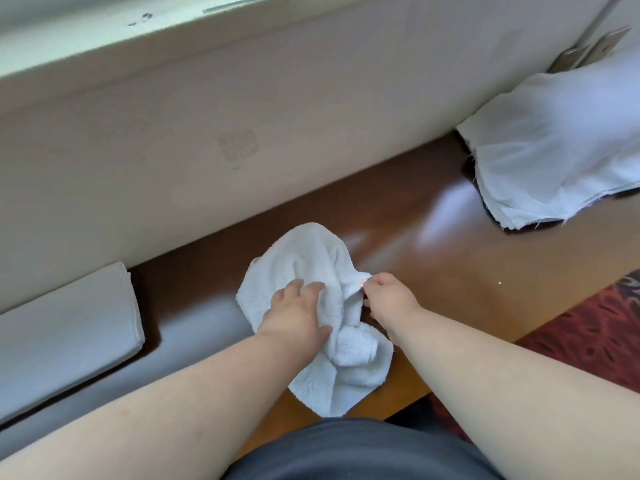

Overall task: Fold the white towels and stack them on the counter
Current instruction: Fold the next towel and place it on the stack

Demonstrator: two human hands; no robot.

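Observation:
A crumpled white terry towel (pixel 311 261) lies on the glossy brown counter (pixel 433 258) in front of me. My left hand (pixel 294 313) rests on the towel's middle, its fingers spread and gripping into the bunched cloth. My right hand (pixel 388 299) pinches the towel's right edge between thumb and fingers. The near part of the towel is twisted into a lump and hangs over the counter's front edge. A folded white towel (pixel 69 327) lies flat at the left, against the wall.
A beige wall (pixel 207 133) runs along the counter's back. At the right back lies a pile of thin white cloths (pixel 554 150) with frayed edges. A red patterned carpet (pixel 588 334) shows beyond the counter's right front edge.

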